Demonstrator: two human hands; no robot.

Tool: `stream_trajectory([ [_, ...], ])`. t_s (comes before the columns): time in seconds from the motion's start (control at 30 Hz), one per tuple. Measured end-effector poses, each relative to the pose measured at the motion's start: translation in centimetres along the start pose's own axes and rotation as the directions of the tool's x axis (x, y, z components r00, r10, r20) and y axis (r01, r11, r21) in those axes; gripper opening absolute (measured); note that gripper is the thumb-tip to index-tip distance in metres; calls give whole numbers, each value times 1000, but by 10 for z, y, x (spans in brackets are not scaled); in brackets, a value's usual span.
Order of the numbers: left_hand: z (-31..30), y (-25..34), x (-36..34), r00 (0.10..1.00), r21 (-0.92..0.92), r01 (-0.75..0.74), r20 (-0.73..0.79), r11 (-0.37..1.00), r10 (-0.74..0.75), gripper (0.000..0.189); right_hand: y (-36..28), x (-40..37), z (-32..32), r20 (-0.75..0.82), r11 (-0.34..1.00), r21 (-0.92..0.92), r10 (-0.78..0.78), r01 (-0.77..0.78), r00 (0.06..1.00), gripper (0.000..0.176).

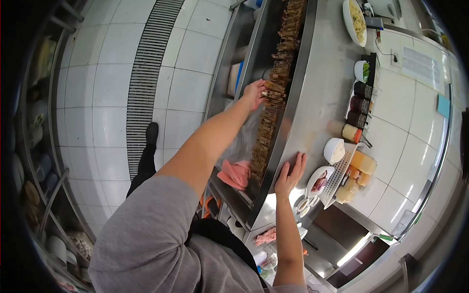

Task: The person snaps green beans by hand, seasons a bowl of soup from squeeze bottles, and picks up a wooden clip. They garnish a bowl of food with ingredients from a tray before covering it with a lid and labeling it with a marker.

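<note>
My left hand reaches across to a long row of wooden clothespins along the steel counter's front. Its fingers are pinched together at one of the clothespins, partly hiding it. My right hand lies palm down on the steel countertop, fingers stretched out, holding nothing. A pink cloth hangs over the edge near the lower end of the row. Beside the right hand stands a white bowl with reddish-purple pieces.
Toward the wall are a white bowl, a perforated tray, several dark jars and a bowl of greens. An oval dish of pale food sits farther off. A floor grate runs along the tiles; shelves stand opposite.
</note>
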State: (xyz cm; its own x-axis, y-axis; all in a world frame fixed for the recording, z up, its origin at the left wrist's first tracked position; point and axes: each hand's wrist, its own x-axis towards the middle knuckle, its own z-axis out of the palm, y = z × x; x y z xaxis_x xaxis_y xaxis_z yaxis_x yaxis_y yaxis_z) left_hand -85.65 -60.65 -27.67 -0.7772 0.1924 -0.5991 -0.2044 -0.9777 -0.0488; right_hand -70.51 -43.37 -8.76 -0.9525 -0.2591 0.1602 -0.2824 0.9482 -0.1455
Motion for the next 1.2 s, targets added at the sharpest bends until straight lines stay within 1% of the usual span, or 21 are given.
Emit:
stream_trajectory([
  [0.03, -2, -1, -1, 1000, 1, 4, -4, 1000, -4, 37, 0, 1, 0, -1, 999, -29, -14, 14, 1000, 44],
  [0.1, -4, -1, -2, 999, 17, -15, 29, 1000, 15, 36, 1, 0, 1, -1, 1000, -21, -13, 13, 1000, 44],
  [0.23, -10, -6, -3, 999, -8, -18, 39, 1000, 19, 36, 1, 0, 1, -4, 1000, -8, -18, 18, 1000, 45],
  [0.3, -11, -8, -6, 1000, 69, -8, 20, 998, 6, 39, 3, 0, 1, 1, 1000, 15, -2, 2, 1000, 47],
  [0.33, -16, -10, -6, 1000, 70, -9, 17, 998, 8, 39, 3, 0, 2, 3, 999, 39, 11, -11, 1000, 49],
  [0.4, -26, -20, -10, 983, 159, 156, 67, 975, -168, 41, 3, 0, 3, 2, 999, 39, 17, -17, 1000, 49],
  [0.43, -25, -22, -18, 981, 195, 181, 33, 964, -191, 43, 3, 0, 2, 0, 999, 35, 24, -24, 1000, 49],
  [0.47, -29, -28, -13, 981, 193, 183, 34, 964, -193, 43, 4, -1, 2, 1, 999, 32, 24, -24, 1000, 49],
  [0.57, -31, -39, -11, 980, 162, 177, 58, 971, -189, 42, 4, -1, 3, 3, 999, 30, 16, -16, 1000, 48],
  [0.63, -27, -39, -16, 992, 91, 126, 13, 988, -128, 40, 3, -1, 3, -1, 999, 36, 20, -20, 1000, 48],
  [0.67, -24, -36, -19, 992, 89, 126, 12, 988, -128, 40, 3, -1, 3, 0, 999, 35, 19, -19, 1000, 48],
  [0.73, -22, -31, -23, 994, -40, 82, 70, 996, -79, 39, 2, -1, 2, 1, 999, 33, 21, -21, 1000, 48],
  [0.87, -21, -22, -28, 992, -5, 69, 107, 998, -68, 37, 3, -1, 3, 2, 999, 38, 23, -23, 1000, 48],
  [0.93, -20, -18, -31, 994, 40, 52, 93, 998, -55, 35, 4, -1, 3, -2, 999, 35, 15, -15, 1000, 48],
  [1.07, -21, -16, -25, 998, 45, 35, 57, 998, -38, 30, 3, 0, 3, -4, 999, 50, 9, -9, 1000, 48],
  [1.13, -19, -12, -23, 988, 112, 14, 152, 994, -31, 28, 3, -1, 3, -14, 999, 41, -3, 4, 1000, 48],
  [1.17, -15, -9, -24, 987, 115, 21, 155, 993, -39, 28, 3, -1, 3, -17, 999, 37, 3, -2, 1000, 48],
  [1.2, -11, -6, -24, 998, 179, 8, 67, 984, -21, 28, 2, -1, 3, -12, 999, 35, 7, -7, 1000, 48],
])
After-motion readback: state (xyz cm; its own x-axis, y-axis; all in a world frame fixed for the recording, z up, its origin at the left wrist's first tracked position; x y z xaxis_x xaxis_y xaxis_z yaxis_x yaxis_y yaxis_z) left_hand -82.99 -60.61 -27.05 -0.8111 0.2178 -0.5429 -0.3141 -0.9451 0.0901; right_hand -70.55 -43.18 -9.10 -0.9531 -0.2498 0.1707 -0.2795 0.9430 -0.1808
